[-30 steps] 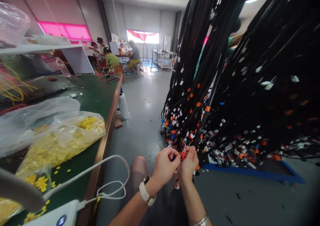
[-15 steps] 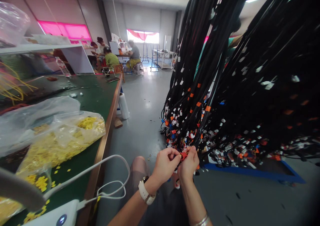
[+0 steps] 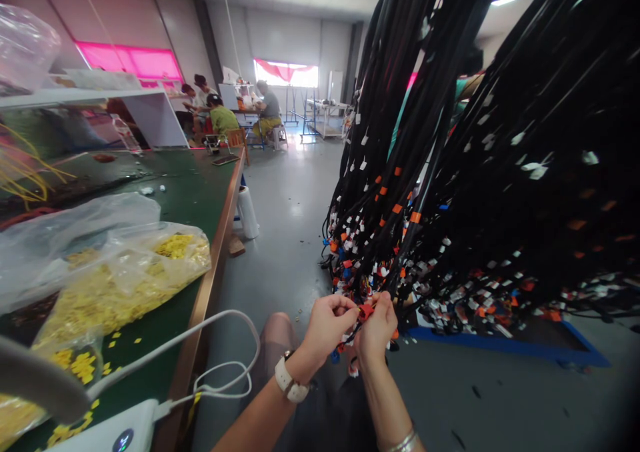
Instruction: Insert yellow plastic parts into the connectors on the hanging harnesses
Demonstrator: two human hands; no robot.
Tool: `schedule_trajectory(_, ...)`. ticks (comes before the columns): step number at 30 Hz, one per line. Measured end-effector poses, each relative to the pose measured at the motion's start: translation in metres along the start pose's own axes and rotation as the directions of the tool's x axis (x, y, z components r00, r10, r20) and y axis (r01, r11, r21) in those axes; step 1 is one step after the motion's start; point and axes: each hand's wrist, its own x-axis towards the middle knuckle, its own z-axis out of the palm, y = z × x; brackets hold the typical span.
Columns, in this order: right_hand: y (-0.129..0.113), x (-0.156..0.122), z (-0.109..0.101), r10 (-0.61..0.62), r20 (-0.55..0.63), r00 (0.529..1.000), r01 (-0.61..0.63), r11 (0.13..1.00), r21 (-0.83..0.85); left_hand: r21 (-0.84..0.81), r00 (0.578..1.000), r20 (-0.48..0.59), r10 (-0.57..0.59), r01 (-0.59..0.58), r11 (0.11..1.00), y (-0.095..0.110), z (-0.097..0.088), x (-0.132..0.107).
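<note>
At the left of the frame you have a green table (image 3: 195, 192) with a brown edge. On it lie clear plastic bags (image 3: 115, 272) of small yellow parts, some of them scattered loose near the lower left. A white cable (image 3: 200, 325) loops over the table's edge from a white power bank (image 3: 113, 435) at the bottom. A white roll (image 3: 247, 212) stands on the grey floor (image 3: 295, 205) beside the table. In the upper middle, several people (image 3: 220, 115) sit at a far table beneath pink-lit windows (image 3: 130, 62).
</note>
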Motion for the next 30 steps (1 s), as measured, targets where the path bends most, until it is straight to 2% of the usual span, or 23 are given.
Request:
schedule_trajectory(6, -0.0006, -0.0004, 0.0013, 0.035, -0.008, 0.999, -0.035, 0.999, 0.021, -0.11, 0.998, 0.044, -0.036, 0.041, 0.993, 0.0003, -0.0024, -0.0014)
schedule_trajectory(30, -0.0001, 0.0003, 0.0033, 0.054, -0.037, 0.998, -0.052, 0.998, 0.031, -0.094, 0.999, -0.011, -0.033, 0.032, 0.995, 0.0017, 0.0016, -0.0022)
